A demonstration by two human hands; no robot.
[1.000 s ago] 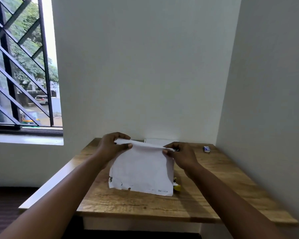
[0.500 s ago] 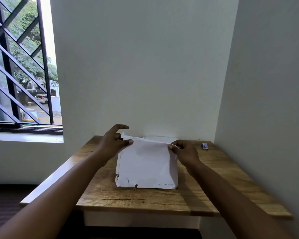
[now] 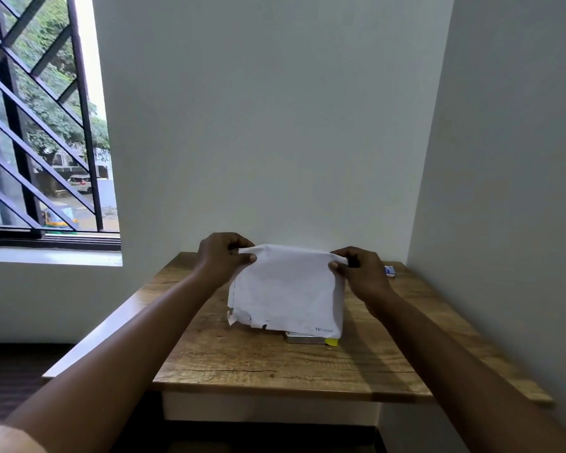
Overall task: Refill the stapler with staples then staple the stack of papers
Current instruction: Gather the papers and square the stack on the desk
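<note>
A white stack of papers point(image 3: 286, 289) is held upright over the wooden table point(image 3: 275, 364), its lower edge near the tabletop. My left hand point(image 3: 223, 259) pinches the top left corner and my right hand point(image 3: 360, 273) pinches the top right corner. A metal stapler with a yellow end point(image 3: 309, 339) lies on the table, peeking out from under the papers' lower right edge; most of it is hidden. A small blue and white staple box point(image 3: 389, 271) sits at the table's far right, by the wall.
The table stands in a corner, with white walls point(image 3: 275, 125) behind and to the right. A barred window point(image 3: 40, 125) is at the left. The table's left and front edges drop to a dark floor.
Both hands have lifted the papers slightly and closed tighter on the top corners. The stapler's metal body and yellow end show again below the papers' lower right edge.
</note>
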